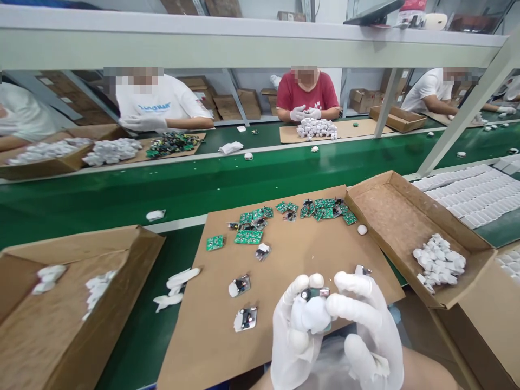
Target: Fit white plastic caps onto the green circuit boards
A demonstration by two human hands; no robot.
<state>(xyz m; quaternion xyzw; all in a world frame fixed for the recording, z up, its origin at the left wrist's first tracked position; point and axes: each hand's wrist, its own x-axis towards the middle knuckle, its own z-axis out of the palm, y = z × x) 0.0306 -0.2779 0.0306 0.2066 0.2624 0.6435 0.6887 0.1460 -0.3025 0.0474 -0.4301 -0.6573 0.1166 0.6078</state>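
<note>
Both hands wear white gloves and meet over the lower right of a cardboard sheet (211, 330). Pinched in my left hand (290, 330) is a small circuit board (314, 293) with dark and metallic components and a soft-looking white piece (311, 314) against it. My right hand (368, 319) has its fingers curled and its fingertips pressing on the white piece and board. Farther left lie single boards with white pieces, one (246, 318) nearest and another (239, 285) behind it. Green circuit boards (248, 236) are heaped along the sheet's far edge.
On the right stands a cardboard tray (382, 216) with a pile of white pieces (441, 262). Another cardboard box (134, 271) is at left, beside a crumpled white glove (174, 287). Across the green conveyor belt (195, 189), several people work under a shelf beam (244, 46).
</note>
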